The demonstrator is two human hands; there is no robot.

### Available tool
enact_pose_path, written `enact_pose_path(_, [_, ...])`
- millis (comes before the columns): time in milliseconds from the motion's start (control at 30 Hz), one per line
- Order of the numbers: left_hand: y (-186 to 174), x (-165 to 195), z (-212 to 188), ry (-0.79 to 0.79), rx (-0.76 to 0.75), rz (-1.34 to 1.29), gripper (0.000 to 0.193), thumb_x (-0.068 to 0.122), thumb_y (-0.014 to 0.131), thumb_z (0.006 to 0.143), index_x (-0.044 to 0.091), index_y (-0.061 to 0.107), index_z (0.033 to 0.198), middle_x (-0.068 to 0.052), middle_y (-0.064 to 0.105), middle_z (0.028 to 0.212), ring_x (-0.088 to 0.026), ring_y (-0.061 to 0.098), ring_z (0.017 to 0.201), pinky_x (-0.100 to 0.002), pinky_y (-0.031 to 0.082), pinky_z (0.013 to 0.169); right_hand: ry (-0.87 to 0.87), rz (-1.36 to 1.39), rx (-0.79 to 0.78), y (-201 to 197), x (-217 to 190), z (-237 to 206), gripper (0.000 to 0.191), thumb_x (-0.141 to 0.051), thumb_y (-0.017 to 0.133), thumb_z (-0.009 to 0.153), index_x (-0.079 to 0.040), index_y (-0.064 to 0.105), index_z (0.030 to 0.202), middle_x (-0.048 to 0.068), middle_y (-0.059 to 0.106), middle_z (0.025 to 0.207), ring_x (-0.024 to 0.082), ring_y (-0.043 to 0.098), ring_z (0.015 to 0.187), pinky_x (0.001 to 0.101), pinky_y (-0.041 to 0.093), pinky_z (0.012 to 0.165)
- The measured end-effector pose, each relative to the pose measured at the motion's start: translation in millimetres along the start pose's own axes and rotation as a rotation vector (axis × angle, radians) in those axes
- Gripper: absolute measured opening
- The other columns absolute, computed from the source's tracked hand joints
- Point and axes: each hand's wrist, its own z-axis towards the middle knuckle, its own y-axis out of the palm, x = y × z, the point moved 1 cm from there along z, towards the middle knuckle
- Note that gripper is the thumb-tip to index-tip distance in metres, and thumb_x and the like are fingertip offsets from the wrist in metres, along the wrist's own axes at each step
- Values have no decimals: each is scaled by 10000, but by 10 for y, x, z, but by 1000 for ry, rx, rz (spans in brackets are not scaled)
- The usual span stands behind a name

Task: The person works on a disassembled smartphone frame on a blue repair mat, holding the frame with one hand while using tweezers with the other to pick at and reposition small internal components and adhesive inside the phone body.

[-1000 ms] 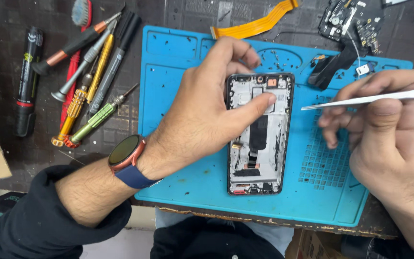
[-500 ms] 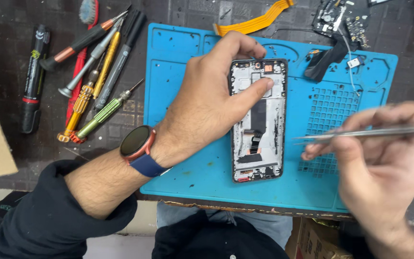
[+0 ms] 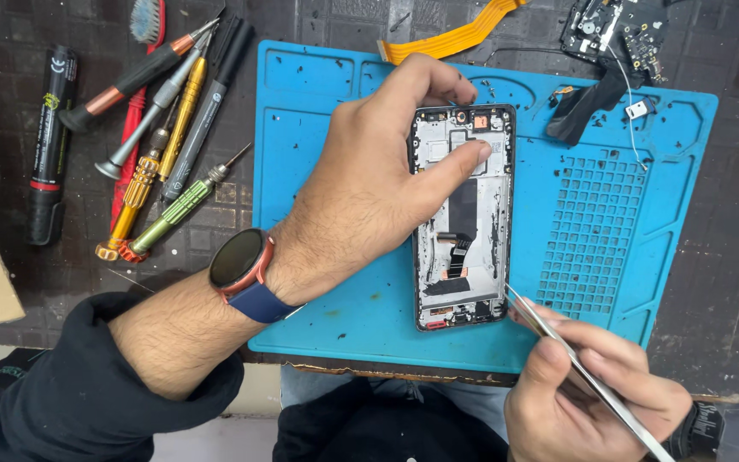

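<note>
One dark, pitted desk (image 3: 729, 282) carries a blue rubbery mat (image 3: 335, 111) with moulded trays and free room along its right grid. Midway lies the opened phone frame (image 3: 464, 257), flat and rectangular; the left hand (image 3: 361, 188) pins its top edge, fingers curled. Thin steel tweezers (image 3: 558, 338), pinched in the right hand (image 3: 592, 393), touch its lower right corner.

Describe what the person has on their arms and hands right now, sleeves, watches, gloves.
Both hands are bare, no gloves. The left hand has a round dark-faced watch with an orange-red rim on a navy strap at the wrist, and a dark sleeve pushed up the forearm. The right hand has a black band at the wrist; its sleeve is out of view.
</note>
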Motion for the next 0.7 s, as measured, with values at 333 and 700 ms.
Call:
enact_pose_path(333, [46,-11,2,49,-3,14,374,169,801,1004,18,590,1273,-111,742,1271,-255,732,1273,-347,587,1106,-6,-16,35,12,114,-16,404,-101,710,1065,-20,332,1182,249,642,1033,287,765,967,355,689,910])
enact_pose_path(700, [41,35,-3,28,3,19,342,163,767,1018,29,618,1295,-114,744,1246,-250,755,1197,-334,606,1020,55,-12,-49,0,-16,47,327,-63,687,1053,-15,373,1134,242,631,1107,317,754,1038,400,679,959])
